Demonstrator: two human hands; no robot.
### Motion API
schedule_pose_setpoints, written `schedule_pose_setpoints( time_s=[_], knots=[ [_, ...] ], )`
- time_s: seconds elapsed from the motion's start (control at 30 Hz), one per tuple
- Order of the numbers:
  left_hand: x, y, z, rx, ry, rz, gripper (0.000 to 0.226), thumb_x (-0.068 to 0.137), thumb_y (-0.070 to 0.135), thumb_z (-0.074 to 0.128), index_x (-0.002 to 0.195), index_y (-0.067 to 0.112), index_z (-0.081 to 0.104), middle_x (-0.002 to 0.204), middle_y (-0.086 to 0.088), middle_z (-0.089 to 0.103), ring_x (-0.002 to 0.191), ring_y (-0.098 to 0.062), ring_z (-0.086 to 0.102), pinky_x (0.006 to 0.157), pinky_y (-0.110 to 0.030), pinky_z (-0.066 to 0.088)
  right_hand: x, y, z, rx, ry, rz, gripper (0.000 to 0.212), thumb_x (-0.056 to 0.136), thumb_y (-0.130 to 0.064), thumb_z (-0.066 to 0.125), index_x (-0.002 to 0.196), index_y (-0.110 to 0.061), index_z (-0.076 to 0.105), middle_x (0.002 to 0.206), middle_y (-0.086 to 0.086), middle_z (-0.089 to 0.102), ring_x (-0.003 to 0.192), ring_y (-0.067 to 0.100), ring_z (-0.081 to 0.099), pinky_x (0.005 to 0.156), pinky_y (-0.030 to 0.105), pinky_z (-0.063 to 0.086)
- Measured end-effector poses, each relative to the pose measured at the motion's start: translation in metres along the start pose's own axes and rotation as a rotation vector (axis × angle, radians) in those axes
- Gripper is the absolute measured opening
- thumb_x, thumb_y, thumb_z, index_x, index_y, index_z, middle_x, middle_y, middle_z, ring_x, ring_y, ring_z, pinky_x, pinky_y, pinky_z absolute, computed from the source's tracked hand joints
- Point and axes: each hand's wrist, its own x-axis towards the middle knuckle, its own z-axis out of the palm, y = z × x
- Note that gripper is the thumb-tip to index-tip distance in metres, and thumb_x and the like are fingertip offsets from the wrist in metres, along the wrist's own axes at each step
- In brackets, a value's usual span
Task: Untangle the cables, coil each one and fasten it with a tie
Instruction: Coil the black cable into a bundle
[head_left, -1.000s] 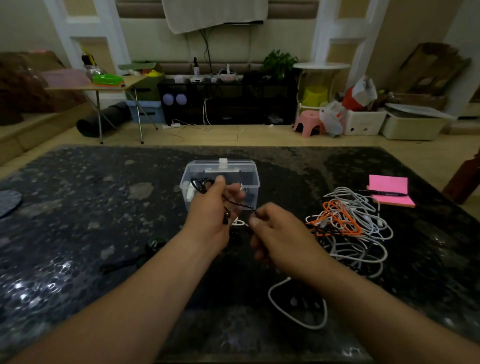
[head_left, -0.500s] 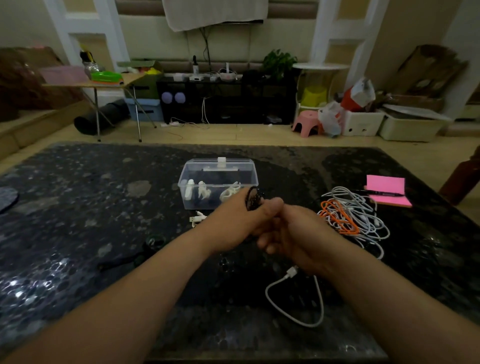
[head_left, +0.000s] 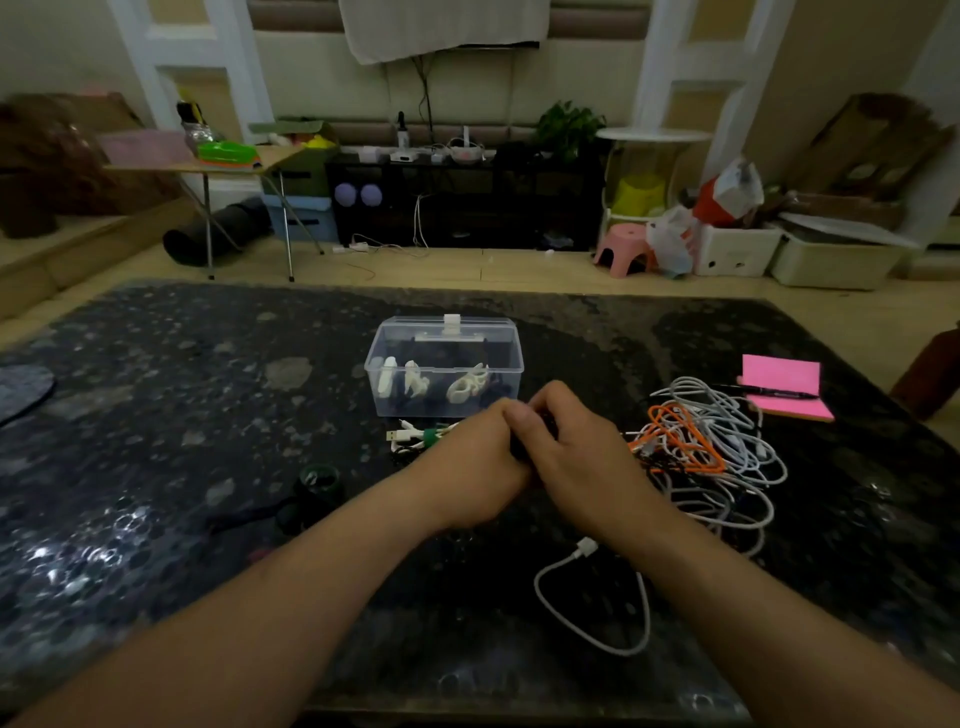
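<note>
My left hand (head_left: 475, 462) and my right hand (head_left: 576, 452) are pressed together in front of the clear box, both curled round a small black coiled cable (head_left: 524, 447) that is almost fully hidden between them. To the right lies a tangle of white cables (head_left: 727, 447) with an orange cable (head_left: 680, 436) on top. A loose white cable end (head_left: 587, 548) loops on the table under my right wrist. A tied white coil with a green tie (head_left: 421, 435) lies just left of my hands.
A clear plastic box (head_left: 444, 332) holding white ties stands behind my hands. A pink notepad (head_left: 782, 374) with a pen lies at the far right. A dark roll of tape (head_left: 319, 480) sits left of my forearm on the dark stone table (head_left: 156, 415).
My hands were apart with the black cable stretched between them. They came together and sank slightly toward the table, closing round the black coil, which now shows far less.
</note>
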Motion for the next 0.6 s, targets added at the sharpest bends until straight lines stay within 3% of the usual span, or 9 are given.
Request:
schedule_pose_setpoints(
  time_s=[0.1, 0.17, 0.23, 0.3, 0.4, 0.43, 0.5, 0.6],
  knots=[
    [-0.007, -0.006, -0.004, -0.178, 0.063, -0.111, 0.042, 0.092, 0.021, 0.074, 0.122, 0.03, 0.046, 0.107, 0.005, 0.069, 0.091, -0.01, 0.07, 0.082, -0.045, 0.062, 0.008, 0.001, 0.005, 0.042, -0.067, 0.041, 0.023, 0.107, -0.049, 0.049, 0.1, -0.03, 0.059, 0.088, -0.009, 0.069, 0.077, 0.002, 0.064, 0.062, 0.023, 0.045],
    [-0.016, -0.011, -0.007, -0.214, 0.038, -0.078, 0.058, 0.092, 0.012, 0.071, 0.133, 0.034, 0.035, 0.112, 0.003, 0.069, 0.09, -0.015, 0.072, 0.075, -0.044, 0.062, 0.009, -0.001, 0.009, -0.044, -0.125, -0.076, 0.013, 0.108, -0.042, 0.05, 0.112, -0.037, 0.061, 0.099, -0.012, 0.07, 0.087, 0.002, 0.065, 0.071, 0.025, 0.05],
    [-0.024, -0.012, -0.011, -0.234, 0.054, -0.071, 0.067, 0.093, 0.008, 0.068, 0.14, 0.036, 0.029, 0.114, 0.002, 0.068, 0.089, -0.016, 0.072, 0.07, -0.037, 0.061, 0.01, -0.003, 0.016, -0.109, -0.069, -0.229, 0.01, 0.106, -0.034, 0.053, 0.109, -0.037, 0.062, 0.105, -0.013, 0.067, 0.092, 0.002, 0.062, 0.076, 0.028, 0.049],
    [-0.027, -0.014, -0.018, -0.242, 0.087, -0.103, 0.063, 0.096, 0.012, 0.069, 0.142, 0.033, 0.033, 0.114, 0.002, 0.068, 0.093, -0.016, 0.073, 0.075, -0.036, 0.062, 0.011, -0.006, 0.023, -0.133, 0.017, -0.33, 0.013, 0.105, -0.027, 0.057, 0.096, -0.036, 0.058, 0.098, -0.013, 0.062, 0.087, 0.001, 0.056, 0.075, 0.025, 0.043],
    [-0.034, -0.022, -0.039, -0.183, 0.005, -0.131, 0.022, 0.103, 0.025, 0.064, 0.125, 0.028, 0.059, 0.11, 0.002, 0.074, 0.098, -0.018, 0.073, 0.09, -0.041, 0.06, 0.019, -0.012, 0.032, -0.141, 0.095, -0.359, 0.015, 0.107, -0.025, 0.057, 0.092, -0.027, 0.059, 0.092, -0.011, 0.058, 0.084, 0.005, 0.054, 0.074, 0.025, 0.043],
    [-0.038, -0.025, -0.044, -0.194, -0.047, -0.145, 0.015, 0.107, 0.029, 0.06, 0.121, 0.025, 0.064, 0.107, 0.0, 0.075, 0.093, -0.017, 0.073, 0.087, -0.039, 0.062, 0.021, -0.015, 0.036, -0.135, 0.108, -0.358, 0.015, 0.107, -0.025, 0.057, 0.092, -0.024, 0.059, 0.092, -0.008, 0.058, 0.084, 0.007, 0.054, 0.073, 0.028, 0.043],
    [-0.047, -0.033, -0.052, -0.255, -0.093, -0.192, 0.022, 0.111, 0.031, 0.051, 0.117, 0.015, 0.065, 0.092, -0.003, 0.07, 0.076, -0.017, 0.065, 0.074, -0.036, 0.06, 0.026, -0.022, 0.047, -0.129, 0.087, -0.357, 0.015, 0.107, -0.025, 0.056, 0.093, -0.021, 0.057, 0.092, -0.006, 0.057, 0.083, 0.008, 0.053, 0.071, 0.028, 0.043],
    [-0.057, -0.045, -0.061, -0.253, -0.004, -0.195, 0.028, 0.112, 0.028, 0.047, 0.105, 0.005, 0.062, 0.071, 0.005, 0.057, 0.063, -0.011, 0.05, 0.065, -0.035, 0.045, 0.032, -0.039, 0.063, -0.038, 0.048, -0.331, 0.016, 0.108, -0.024, 0.054, 0.093, -0.02, 0.058, 0.091, -0.008, 0.059, 0.083, 0.003, 0.055, 0.067, 0.015, 0.04]
  ],
)
